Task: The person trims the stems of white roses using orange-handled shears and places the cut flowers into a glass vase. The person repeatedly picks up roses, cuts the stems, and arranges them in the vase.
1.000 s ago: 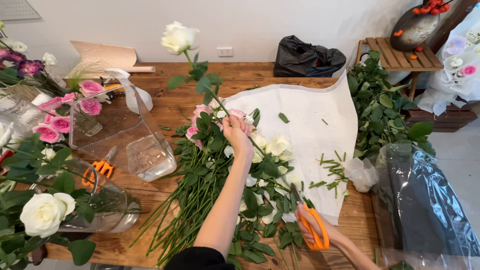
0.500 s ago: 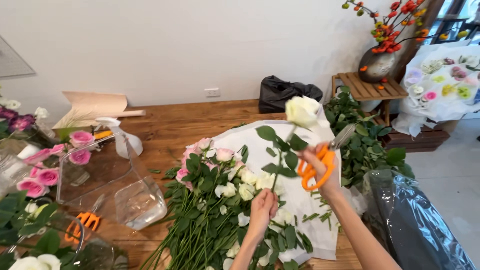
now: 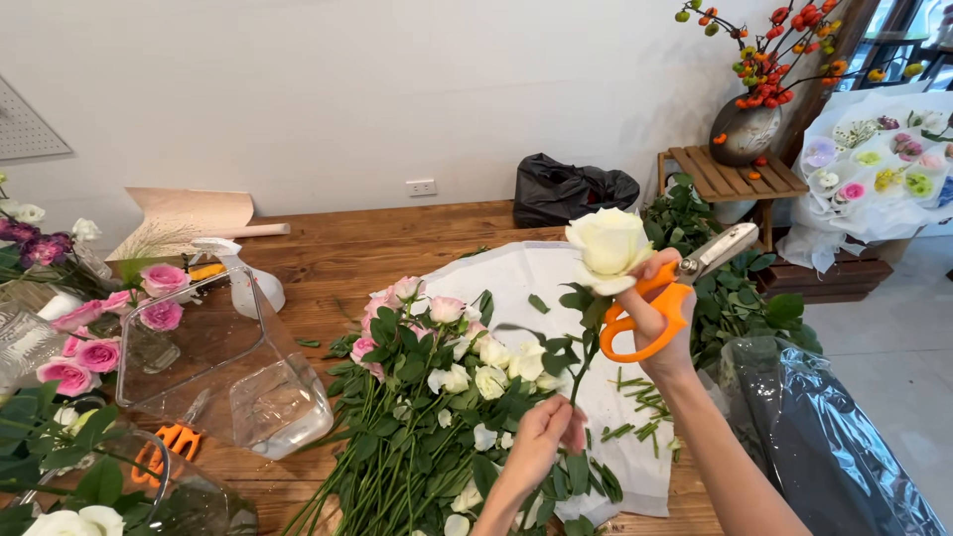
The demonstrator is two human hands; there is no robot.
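Far left: pink roses (image 3: pixel 74 342) are seen beside a clear vase (image 3: pixel 233 372) lying tipped on the wooden worktop (image 3: pixel 367 248). Centre: a heap of pink and white roses (image 3: pixel 437 397) is laid across white paper (image 3: pixel 516 278).

Left hand (image 3: pixel 546 442): the grip is pressed together, pinching the lower stem of a white rose (image 3: pixel 608 243). The rose is held upright above the heap, its bloom raised level with the right hand.

Right hand (image 3: pixel 660 308): the grip is curled through the handles of orange scissors (image 3: pixel 660 303), which are held just beside the bloom; the blades point right and away. Cut stem pieces (image 3: pixel 640 407) are scattered on the paper below.

Right: leafy greenery (image 3: pixel 735 288) is noted, with clear wrapping film (image 3: pixel 824 447) nearer.
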